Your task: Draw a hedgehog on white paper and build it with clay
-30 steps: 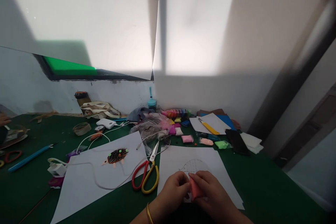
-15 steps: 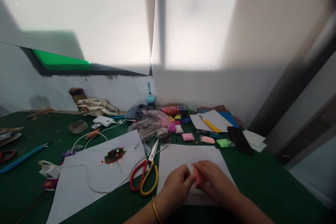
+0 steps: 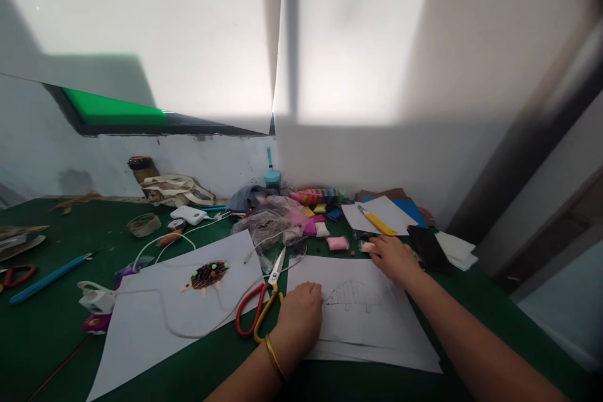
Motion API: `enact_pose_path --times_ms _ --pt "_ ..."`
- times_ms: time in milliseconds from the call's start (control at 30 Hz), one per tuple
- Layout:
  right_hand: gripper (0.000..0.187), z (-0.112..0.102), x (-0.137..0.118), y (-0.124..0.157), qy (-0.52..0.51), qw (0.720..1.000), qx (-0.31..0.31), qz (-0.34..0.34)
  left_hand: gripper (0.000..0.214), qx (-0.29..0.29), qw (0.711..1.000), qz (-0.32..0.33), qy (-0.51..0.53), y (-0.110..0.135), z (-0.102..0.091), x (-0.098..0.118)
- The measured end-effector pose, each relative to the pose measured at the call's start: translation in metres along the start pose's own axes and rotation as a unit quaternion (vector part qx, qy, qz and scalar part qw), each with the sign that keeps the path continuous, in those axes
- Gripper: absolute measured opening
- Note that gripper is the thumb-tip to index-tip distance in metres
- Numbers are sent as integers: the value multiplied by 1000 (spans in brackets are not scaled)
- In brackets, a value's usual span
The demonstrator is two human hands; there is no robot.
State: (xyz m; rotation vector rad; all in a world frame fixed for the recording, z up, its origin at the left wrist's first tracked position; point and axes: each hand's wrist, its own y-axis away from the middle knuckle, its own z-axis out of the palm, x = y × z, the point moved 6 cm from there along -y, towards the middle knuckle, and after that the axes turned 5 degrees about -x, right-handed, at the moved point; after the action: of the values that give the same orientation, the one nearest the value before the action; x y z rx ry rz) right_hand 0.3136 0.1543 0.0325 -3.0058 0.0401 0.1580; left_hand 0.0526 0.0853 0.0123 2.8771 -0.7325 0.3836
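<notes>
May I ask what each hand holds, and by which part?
Left hand rests on paper; right hand touches an end of the peach clay packet, grip unclear.

Handles of the scissors lie partly hidden behind the left hand.

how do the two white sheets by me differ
The left sheet carries a dark animal figure with coloured dots, and a white cable crosses it. The right sheet carries only a pencil outline, and the left hand rests on its edge. Both lie on the table.
</notes>
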Motion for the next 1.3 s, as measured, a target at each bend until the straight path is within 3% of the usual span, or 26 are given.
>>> enact_pose_path --times_ms 167,300,433,467,567,667,867,1100,1167,1300 --pt "25 9 -9 -22 -10 1000 -8 13 36 -21 1000 1 5 3 -8 2" --pt "19 5 -11 -24 -53 998 -20 5 33 -33 999 -1 36 6 -16 0" --pt "24 -4 -32 0 -132 990 -29 -45 29 49 993 44 100 7 -35 6" --pt "26 -7 -40 10 -166 983 -31 -65 28 80 986 53 134 6 -41 8" --pt "28 -15 -64 43 -369 922 -27 -112 26 155 947 66 274 3 -53 12" --pt "23 -20 -82 67 -423 896 -32 -131 23 177 907 82 373 -3 -55 18" --pt "22 -21 -94 82 -407 903 -24 -139 18 158 896 42 413 -7 -42 18" --pt "10 -21 -101 93 -400 905 -27 -146 34 20 815 55 577 -8 -26 26" --pt "9 -21 -101 95 -390 909 -23 -145 33 16 821 75 566 -8 -27 28" --pt "11 -24 -98 97 -361 920 10 -152 27 29 864 102 493 -11 -28 29"
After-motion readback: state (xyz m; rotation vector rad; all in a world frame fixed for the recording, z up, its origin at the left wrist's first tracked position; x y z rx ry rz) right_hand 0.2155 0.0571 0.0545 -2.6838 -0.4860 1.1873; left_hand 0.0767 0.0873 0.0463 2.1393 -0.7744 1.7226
